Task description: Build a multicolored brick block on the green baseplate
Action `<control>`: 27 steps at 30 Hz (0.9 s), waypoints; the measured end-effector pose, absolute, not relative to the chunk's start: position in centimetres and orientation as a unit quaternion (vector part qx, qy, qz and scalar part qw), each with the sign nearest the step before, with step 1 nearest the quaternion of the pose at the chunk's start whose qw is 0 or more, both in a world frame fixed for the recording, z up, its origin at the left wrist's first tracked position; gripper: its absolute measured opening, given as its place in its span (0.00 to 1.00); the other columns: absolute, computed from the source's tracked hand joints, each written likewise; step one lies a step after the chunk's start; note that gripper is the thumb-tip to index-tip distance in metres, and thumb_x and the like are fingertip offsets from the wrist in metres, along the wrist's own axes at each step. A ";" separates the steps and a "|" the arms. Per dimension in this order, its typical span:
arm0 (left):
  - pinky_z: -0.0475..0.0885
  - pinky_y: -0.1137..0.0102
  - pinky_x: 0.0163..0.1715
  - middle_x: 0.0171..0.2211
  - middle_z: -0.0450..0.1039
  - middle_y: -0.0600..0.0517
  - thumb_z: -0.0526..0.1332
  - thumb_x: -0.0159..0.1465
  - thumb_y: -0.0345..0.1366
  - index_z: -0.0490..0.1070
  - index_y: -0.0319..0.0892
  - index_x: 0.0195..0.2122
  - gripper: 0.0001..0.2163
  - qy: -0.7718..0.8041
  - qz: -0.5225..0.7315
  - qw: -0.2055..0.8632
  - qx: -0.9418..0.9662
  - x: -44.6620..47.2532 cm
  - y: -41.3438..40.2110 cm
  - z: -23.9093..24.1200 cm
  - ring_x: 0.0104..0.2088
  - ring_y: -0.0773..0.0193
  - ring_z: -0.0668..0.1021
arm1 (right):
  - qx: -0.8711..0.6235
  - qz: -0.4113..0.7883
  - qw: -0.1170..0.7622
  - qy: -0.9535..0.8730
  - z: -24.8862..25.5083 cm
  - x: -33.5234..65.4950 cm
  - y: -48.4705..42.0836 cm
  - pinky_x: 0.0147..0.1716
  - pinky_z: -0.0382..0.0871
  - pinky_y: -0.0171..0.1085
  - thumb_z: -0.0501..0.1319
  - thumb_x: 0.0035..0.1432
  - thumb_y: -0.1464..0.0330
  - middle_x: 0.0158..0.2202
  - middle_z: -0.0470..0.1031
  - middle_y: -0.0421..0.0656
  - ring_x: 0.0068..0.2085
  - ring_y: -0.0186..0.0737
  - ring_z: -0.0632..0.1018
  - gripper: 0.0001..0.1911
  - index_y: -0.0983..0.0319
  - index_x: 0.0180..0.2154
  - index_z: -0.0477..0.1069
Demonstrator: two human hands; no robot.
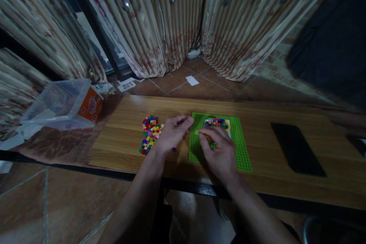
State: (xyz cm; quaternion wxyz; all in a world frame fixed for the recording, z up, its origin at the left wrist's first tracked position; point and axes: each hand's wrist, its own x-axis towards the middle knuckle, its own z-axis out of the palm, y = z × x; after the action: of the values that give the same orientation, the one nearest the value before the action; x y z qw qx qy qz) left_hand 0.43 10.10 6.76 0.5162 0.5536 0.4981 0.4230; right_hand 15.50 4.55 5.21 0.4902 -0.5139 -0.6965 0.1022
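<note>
A green studded baseplate (243, 152) lies on the wooden table, with rows of small multicoloured bricks (217, 122) near its far side. Over the plate, beside those rows, my right hand (219, 148) pinches with thumb and forefinger; whatever is between the tips is too small to make out. My left hand (175, 133) hovers at the plate's left edge, its thumb and fingers drawn together, and I cannot see clearly what they hold. Left of it lies a pile of loose coloured bricks (150, 133), partly hidden behind that hand and wrist.
A dark flat slab (297, 148) lies on the table (114, 137) to the right. On the floor at left stands a clear plastic bin (65, 103) with an orange label. Papers (192, 80) lie beyond the table, before striped curtains (143, 26). Dark cloth hangs at upper right.
</note>
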 end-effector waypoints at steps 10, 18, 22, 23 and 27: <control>0.69 0.76 0.25 0.25 0.75 0.53 0.69 0.54 0.41 0.78 0.38 0.34 0.12 0.419 0.414 0.643 0.490 3.3 9.0 6.9 0.24 0.71 0.75 | -0.554 0.186 0.538 -0.607 5.3 18.0 5.0 0.40 0.73 0.41 0.62 0.60 0.63 0.38 0.79 0.42 0.40 0.40 0.78 0.07 0.56 0.40 0.76; 0.72 0.75 0.27 0.28 0.77 0.53 0.67 0.57 0.39 0.77 0.39 0.36 0.10 0.389 0.446 0.606 0.531 4.5 8.9 6.2 0.24 0.71 0.75 | -0.539 0.262 0.581 -0.551 5.3 18.2 5.3 0.37 0.73 0.38 0.63 0.59 0.63 0.36 0.79 0.42 0.38 0.38 0.79 0.07 0.57 0.38 0.78; 0.74 0.74 0.31 0.30 0.78 0.52 0.64 0.60 0.38 0.77 0.39 0.36 0.08 0.406 0.467 0.533 0.578 5.2 8.3 5.7 0.28 0.69 0.77 | -0.550 0.230 0.584 -0.552 5.1 18.4 5.3 0.38 0.72 0.38 0.62 0.60 0.64 0.35 0.79 0.41 0.37 0.39 0.78 0.06 0.57 0.36 0.78; 0.74 0.74 0.32 0.30 0.78 0.52 0.64 0.61 0.38 0.77 0.40 0.36 0.08 0.413 0.471 0.514 0.586 5.3 8.2 5.5 0.29 0.68 0.77 | -0.554 0.218 0.580 -0.556 5.1 18.4 5.3 0.38 0.72 0.39 0.62 0.61 0.64 0.35 0.79 0.41 0.37 0.39 0.78 0.06 0.57 0.36 0.78; 0.74 0.74 0.32 0.30 0.78 0.53 0.63 0.61 0.38 0.78 0.41 0.35 0.07 0.434 0.490 0.479 0.585 6.0 7.8 4.7 0.30 0.67 0.78 | -0.572 0.157 0.561 -0.578 5.0 18.6 5.2 0.39 0.72 0.40 0.61 0.61 0.64 0.35 0.79 0.42 0.37 0.40 0.78 0.07 0.58 0.36 0.77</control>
State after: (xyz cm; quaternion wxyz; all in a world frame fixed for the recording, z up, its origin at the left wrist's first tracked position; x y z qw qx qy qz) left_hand 6.01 7.78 4.73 0.4791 0.5849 0.4339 0.4900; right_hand 18.59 5.21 4.96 0.5613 -0.5717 -0.5776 0.1566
